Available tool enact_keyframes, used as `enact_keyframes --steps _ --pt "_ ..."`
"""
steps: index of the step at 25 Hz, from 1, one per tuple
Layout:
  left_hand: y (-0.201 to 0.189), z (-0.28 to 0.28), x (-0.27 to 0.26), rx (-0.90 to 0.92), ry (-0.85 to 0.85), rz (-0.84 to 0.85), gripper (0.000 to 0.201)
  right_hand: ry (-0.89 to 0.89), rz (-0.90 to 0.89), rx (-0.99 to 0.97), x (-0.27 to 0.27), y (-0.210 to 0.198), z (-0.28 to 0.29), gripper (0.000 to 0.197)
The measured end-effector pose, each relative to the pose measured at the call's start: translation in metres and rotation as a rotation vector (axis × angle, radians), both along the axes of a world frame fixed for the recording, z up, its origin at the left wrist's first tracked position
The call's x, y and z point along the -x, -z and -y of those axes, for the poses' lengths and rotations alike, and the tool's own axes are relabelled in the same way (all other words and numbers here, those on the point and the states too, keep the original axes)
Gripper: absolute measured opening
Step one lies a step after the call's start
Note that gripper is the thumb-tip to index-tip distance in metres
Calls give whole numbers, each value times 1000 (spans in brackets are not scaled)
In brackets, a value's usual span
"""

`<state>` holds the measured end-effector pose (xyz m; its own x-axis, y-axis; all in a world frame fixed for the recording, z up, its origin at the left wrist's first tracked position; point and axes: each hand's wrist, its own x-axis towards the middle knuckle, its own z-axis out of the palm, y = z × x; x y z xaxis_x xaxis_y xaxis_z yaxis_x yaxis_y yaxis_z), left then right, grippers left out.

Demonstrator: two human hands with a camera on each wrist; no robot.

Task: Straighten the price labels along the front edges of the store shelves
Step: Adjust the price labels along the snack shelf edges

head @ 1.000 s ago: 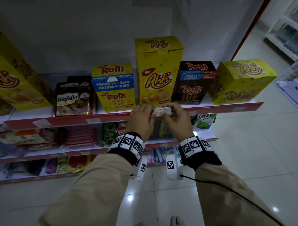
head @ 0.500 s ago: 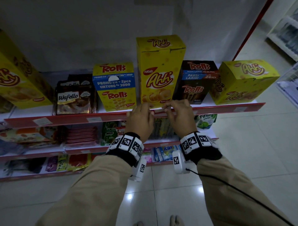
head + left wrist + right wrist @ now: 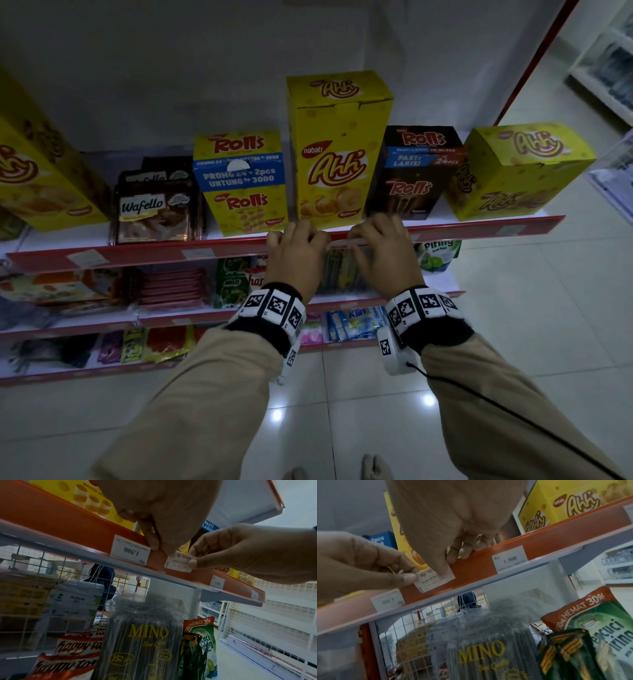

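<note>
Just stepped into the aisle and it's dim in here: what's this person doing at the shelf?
A person is setting a small white price label into the red front strip of the top shelf. The left hand and right hand each pinch one end of it, below the tall yellow box. The label sits slightly tilted, not yet flush like the 1.500 label.

Readable on boxes on the top shelf: "nabati Ahh" on the tall yellow box (image 3: 339, 161); "Rolls" and "PROMO 24 + 2pcs UNTUNG 3000" on the yellow-blue box (image 3: 241, 181); "Rolls", "PASTI LARIS" on the dark box (image 3: 416, 171); "Wafello" on the brown pack (image 3: 154, 209). On a white price label (image 3: 509, 559) in the red rail: "Rp. 1.500". On the dark pack (image 3: 145, 639) below: "MINO", "250 pcs". On the green pouch (image 3: 597, 626): "HEMAT 30%".
</note>
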<state>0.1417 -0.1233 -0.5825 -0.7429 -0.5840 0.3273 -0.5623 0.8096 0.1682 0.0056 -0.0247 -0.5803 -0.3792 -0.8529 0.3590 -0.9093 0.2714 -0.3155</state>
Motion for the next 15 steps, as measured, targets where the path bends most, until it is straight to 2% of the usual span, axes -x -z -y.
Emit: enact_keyframes --steps 8,15 --pt "1 -1 0 126 8 9 16 -8 -91 -65 1 -1 -2 13" --pt "1 1 1 128 19 47 19 -19 -69 -105 1 -4 -2 14"
